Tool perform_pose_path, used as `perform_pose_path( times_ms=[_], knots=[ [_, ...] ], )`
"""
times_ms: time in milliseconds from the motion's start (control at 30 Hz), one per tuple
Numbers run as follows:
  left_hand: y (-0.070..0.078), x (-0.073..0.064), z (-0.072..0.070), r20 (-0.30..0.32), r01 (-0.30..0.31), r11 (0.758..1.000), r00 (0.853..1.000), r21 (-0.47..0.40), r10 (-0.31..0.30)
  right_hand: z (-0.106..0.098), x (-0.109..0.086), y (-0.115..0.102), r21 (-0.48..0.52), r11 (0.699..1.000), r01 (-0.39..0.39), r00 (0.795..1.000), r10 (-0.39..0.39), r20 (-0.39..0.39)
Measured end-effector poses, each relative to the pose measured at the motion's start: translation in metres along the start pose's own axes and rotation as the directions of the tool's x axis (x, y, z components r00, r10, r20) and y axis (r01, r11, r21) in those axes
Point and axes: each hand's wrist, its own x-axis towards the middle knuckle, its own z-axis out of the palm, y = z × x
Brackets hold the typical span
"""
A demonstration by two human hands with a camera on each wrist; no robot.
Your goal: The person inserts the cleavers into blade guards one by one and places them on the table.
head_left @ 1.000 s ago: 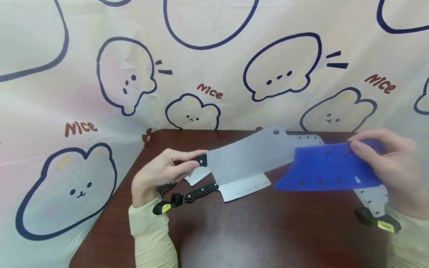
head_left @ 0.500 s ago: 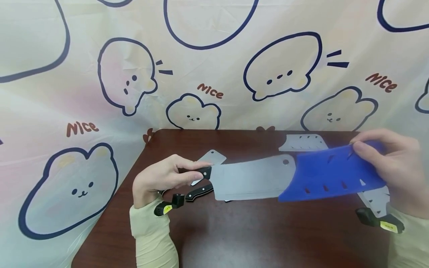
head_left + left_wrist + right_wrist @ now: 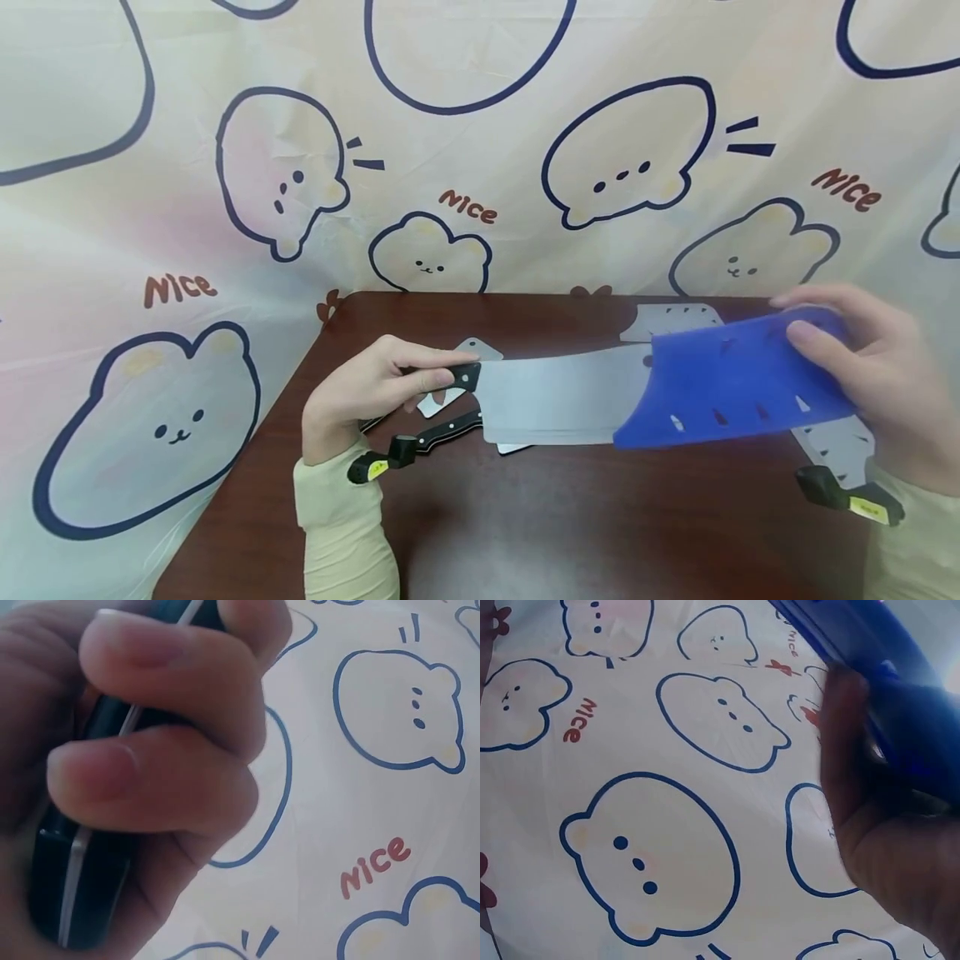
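My left hand (image 3: 378,379) grips the black handle (image 3: 79,885) of a cleaver (image 3: 562,396), fingers curled round it in the left wrist view. The broad steel blade points right, held above the table. My right hand (image 3: 877,362) holds a blue blade guard (image 3: 727,387) by its far end, thumb on the near face. Small triangular slots run along the guard. The blade's tip end meets the guard's curved left mouth, which partly covers the hole near the tip. In the right wrist view the guard (image 3: 922,720) shows blurred beside the thumb.
Behind the held cleaver, another knife with a black riveted handle (image 3: 450,431) lies on the dark wooden table (image 3: 585,517). A further blade (image 3: 480,346) lies farther back. Pale blade guards rest at the back (image 3: 671,319) and beneath my right hand. A printed cloth (image 3: 480,150) hangs behind.
The cleaver has swung down from its upward slant to nearly level. Its tip end has come to the blue guard's mouth, now partly covered by it. The right thumb has shifted on the guard.
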Motion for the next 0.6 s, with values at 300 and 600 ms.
perform_pose_path(
  times_ms=[300,600],
  knots=[
    [0.0,-0.01,-0.007,-0.009,0.146,0.989,0.989,0.009,-0.146,0.01,0.004,-0.002,0.107,0.975,0.194,0.977,-0.183,-0.105],
    [-0.001,-0.012,-0.009,-0.116,0.089,0.995,0.99,0.055,-0.082,0.011,0.004,-0.007,0.423,0.849,0.316,0.949,-0.288,-0.13]
  ],
)
